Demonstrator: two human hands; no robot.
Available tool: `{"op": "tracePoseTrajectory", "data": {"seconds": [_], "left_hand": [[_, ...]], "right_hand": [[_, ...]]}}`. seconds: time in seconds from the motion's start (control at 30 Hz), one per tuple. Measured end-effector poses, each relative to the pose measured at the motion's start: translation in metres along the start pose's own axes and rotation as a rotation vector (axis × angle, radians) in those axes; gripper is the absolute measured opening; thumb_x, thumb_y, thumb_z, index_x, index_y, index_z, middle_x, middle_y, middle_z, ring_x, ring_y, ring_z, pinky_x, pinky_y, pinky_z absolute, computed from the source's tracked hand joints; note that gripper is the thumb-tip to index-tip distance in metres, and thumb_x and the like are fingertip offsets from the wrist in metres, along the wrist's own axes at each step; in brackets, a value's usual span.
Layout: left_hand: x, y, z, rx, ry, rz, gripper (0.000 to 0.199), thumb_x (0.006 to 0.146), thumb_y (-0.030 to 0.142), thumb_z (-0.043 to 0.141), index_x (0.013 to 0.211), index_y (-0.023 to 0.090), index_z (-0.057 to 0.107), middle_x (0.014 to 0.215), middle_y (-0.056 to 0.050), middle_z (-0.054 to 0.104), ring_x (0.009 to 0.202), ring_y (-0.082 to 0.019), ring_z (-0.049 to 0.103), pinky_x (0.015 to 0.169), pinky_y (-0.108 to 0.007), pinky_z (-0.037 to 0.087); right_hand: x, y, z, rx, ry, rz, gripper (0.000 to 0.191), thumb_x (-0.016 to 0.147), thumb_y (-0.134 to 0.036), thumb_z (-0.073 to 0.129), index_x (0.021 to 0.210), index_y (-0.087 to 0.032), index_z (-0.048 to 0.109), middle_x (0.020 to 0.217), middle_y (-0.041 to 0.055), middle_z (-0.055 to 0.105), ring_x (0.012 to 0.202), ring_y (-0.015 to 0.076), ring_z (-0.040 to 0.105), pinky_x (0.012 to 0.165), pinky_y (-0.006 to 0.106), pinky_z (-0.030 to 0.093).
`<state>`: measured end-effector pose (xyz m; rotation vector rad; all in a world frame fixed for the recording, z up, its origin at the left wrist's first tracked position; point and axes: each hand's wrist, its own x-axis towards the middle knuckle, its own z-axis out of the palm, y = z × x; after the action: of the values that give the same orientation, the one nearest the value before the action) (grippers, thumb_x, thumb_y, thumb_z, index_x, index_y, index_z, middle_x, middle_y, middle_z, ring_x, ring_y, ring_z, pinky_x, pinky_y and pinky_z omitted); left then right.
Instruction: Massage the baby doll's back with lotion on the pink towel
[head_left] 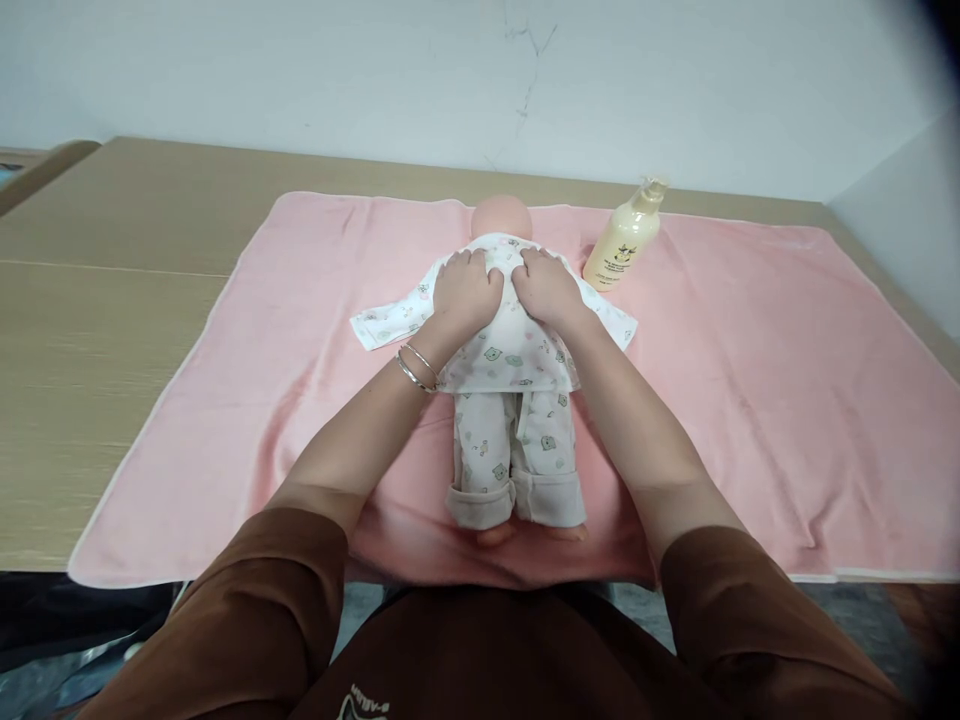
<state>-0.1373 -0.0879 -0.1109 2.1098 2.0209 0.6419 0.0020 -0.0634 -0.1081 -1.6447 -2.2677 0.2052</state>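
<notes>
A baby doll (502, 218) lies on a pink blanket with its bald head away from me and its feet (496, 535) toward me. No face shows on it. It wears a white printed shirt (514, 350), sleeves spread to both sides, and matching pants (484, 450) with rolled cuffs. My left hand (469, 290), below two silver bangles, is closed with bent fingers on the shirt near the doll's left-side shoulder in view. My right hand (550, 285) is closed the same way on the other side. What the fingertips pinch is partly hidden.
The pink blanket (750, 400) covers much of the wooden table (97, 350) and has folds near its front edge. A pale yellow pump bottle (622, 240) stands on it, right of the doll's head. Behind the table is a white wall (375, 80) with crack-like marks.
</notes>
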Motion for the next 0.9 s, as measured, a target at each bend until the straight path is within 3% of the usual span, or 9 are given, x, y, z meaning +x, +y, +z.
{"op": "tracePoseTrajectory", "data": {"seconds": [0.2,0.43,0.53,0.73,0.8,0.9], "left_hand": [[-0.002,0.001,-0.002,0.013,-0.01,0.003,0.05,0.102,0.024,0.034,0.141,0.005,0.059,0.144,-0.023,0.064,0.141,-0.035,0.056,0.125,-0.049,0.04],[-0.026,0.021,-0.003,0.069,0.04,-0.041,0.054,0.103,0.027,0.036,0.145,-0.003,0.051,0.156,-0.03,0.052,0.151,-0.039,0.046,0.129,-0.049,0.035],[-0.018,0.014,-0.007,0.04,-0.007,-0.033,0.05,0.101,0.025,0.037,0.137,-0.001,0.059,0.147,-0.029,0.06,0.145,-0.038,0.052,0.126,-0.049,0.039],[0.005,-0.01,-0.01,-0.049,-0.052,0.063,0.043,0.102,0.028,0.035,0.125,0.014,0.068,0.131,-0.018,0.073,0.124,-0.033,0.067,0.113,-0.047,0.052],[-0.001,-0.005,-0.01,0.016,-0.052,0.066,0.045,0.103,0.026,0.033,0.129,0.008,0.066,0.135,-0.021,0.07,0.131,-0.034,0.063,0.118,-0.047,0.048],[-0.015,0.01,-0.013,0.108,-0.058,0.119,0.045,0.103,0.02,0.035,0.133,0.0,0.061,0.141,-0.026,0.065,0.141,-0.035,0.056,0.126,-0.047,0.039]], "right_hand": [[0.0,0.002,-0.001,0.017,-0.002,-0.013,0.05,0.097,-0.023,0.029,0.128,-0.005,0.064,0.138,0.0257,0.067,0.132,0.0393,0.06,0.117,0.055,0.042],[0.004,0.02,-0.007,0.133,-0.062,-0.121,0.049,0.099,-0.027,0.031,0.133,-0.011,0.063,0.145,0.0196,0.066,0.132,0.034,0.061,0.115,0.048,0.046],[-0.007,0.006,-0.018,0.034,-0.077,-0.072,0.047,0.101,-0.026,0.03,0.126,-0.009,0.066,0.132,0.0228,0.071,0.122,0.0379,0.065,0.108,0.053,0.05],[-0.032,-0.031,-0.039,-0.092,-0.145,0.049,0.033,0.099,-0.022,0.041,0.1,-0.012,0.072,0.104,0.0251,0.074,0.1,0.0417,0.071,0.095,0.058,0.055],[-0.026,-0.025,-0.033,-0.057,-0.125,0.04,0.037,0.1,-0.024,0.038,0.104,-0.011,0.072,0.11,0.0249,0.074,0.105,0.0413,0.07,0.097,0.058,0.054],[-0.009,-0.006,-0.016,0.015,-0.068,0.006,0.05,0.105,-0.031,0.03,0.128,-0.005,0.065,0.139,0.0255,0.067,0.131,0.0407,0.061,0.113,0.057,0.047]]}}
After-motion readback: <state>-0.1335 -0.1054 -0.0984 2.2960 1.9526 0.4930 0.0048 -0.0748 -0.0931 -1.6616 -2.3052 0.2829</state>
